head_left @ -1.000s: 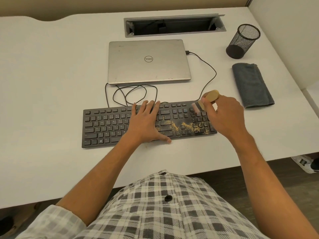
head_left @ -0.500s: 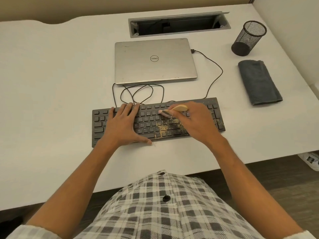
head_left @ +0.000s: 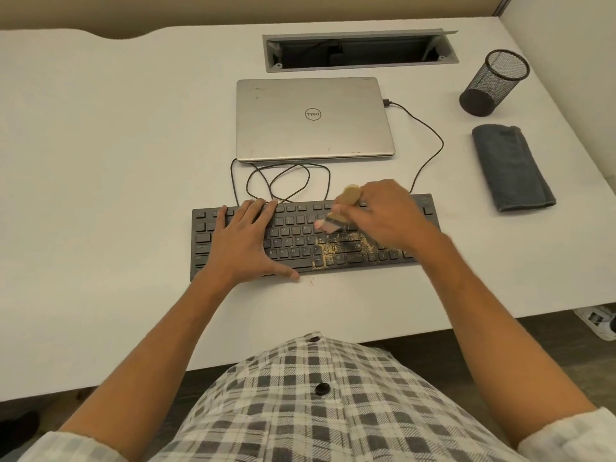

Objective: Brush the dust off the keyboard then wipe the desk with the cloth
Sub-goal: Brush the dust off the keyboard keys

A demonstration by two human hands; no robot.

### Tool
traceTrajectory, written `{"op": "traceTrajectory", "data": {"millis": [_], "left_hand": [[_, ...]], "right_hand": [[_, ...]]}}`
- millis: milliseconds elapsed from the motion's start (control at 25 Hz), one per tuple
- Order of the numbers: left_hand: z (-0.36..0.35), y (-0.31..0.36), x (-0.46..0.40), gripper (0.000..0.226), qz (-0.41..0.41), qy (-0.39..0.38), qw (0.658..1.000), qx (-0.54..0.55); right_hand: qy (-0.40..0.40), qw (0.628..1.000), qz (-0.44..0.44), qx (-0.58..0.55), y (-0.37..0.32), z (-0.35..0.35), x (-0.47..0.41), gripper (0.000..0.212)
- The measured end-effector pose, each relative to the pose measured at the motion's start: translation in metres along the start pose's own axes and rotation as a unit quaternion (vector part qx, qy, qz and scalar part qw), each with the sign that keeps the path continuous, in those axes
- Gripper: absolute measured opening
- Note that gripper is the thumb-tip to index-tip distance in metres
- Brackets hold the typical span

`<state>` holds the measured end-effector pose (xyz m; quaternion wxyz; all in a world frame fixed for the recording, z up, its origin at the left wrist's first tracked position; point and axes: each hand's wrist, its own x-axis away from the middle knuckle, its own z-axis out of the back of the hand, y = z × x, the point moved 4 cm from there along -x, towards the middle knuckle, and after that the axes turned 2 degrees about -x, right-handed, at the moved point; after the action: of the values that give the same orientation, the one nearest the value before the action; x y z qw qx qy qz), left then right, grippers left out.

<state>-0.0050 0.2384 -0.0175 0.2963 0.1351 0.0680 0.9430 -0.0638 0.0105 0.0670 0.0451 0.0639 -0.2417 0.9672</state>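
We are brushing. Our right hand (head_left: 388, 213) holds the brush (head_left: 336, 213) on the dusty keyboard (head_left: 333, 251), mid-frame; our left hand (head_left: 245, 243) lies flat. Next, sweep the dust off. The cloth (head_left: 511, 168) waits right.

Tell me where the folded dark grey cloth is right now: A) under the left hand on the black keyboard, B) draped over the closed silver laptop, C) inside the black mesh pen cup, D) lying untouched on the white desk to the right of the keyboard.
D: the folded dark grey cloth lies on the white desk, right of the black keyboard, below the black mesh pen cup, with neither hand on it.
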Motion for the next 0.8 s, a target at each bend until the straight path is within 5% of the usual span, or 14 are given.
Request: {"op": "traceTrajectory", "data": {"millis": [160,320,400,600,800], "left_hand": [[0.000,0.000,-0.001,0.152,0.002,-0.001,1.000,0.005],[0.000,0.001,-0.001,0.152,0.001,-0.001,1.000,0.007],[0.000,0.001,0.000,0.152,0.000,-0.001,1.000,0.009],[0.000,0.001,0.000,0.151,0.000,0.000,1.000,0.015],[0.000,0.001,0.000,0.151,0.001,-0.003,1.000,0.016]], "right_hand": [[0.017,0.995,-0.037,0.089,0.015,0.018,0.001,0.046],[0.004,0.999,0.033,-0.029,-0.025,0.002,-0.008,0.037],[-0.004,0.999,0.041,-0.003,-0.030,-0.006,-0.010,0.039],[0.006,0.994,-0.063,0.094,0.016,0.023,-0.002,0.042],[0.089,0.991,-0.050,0.081,0.007,0.021,-0.004,0.044]]}}
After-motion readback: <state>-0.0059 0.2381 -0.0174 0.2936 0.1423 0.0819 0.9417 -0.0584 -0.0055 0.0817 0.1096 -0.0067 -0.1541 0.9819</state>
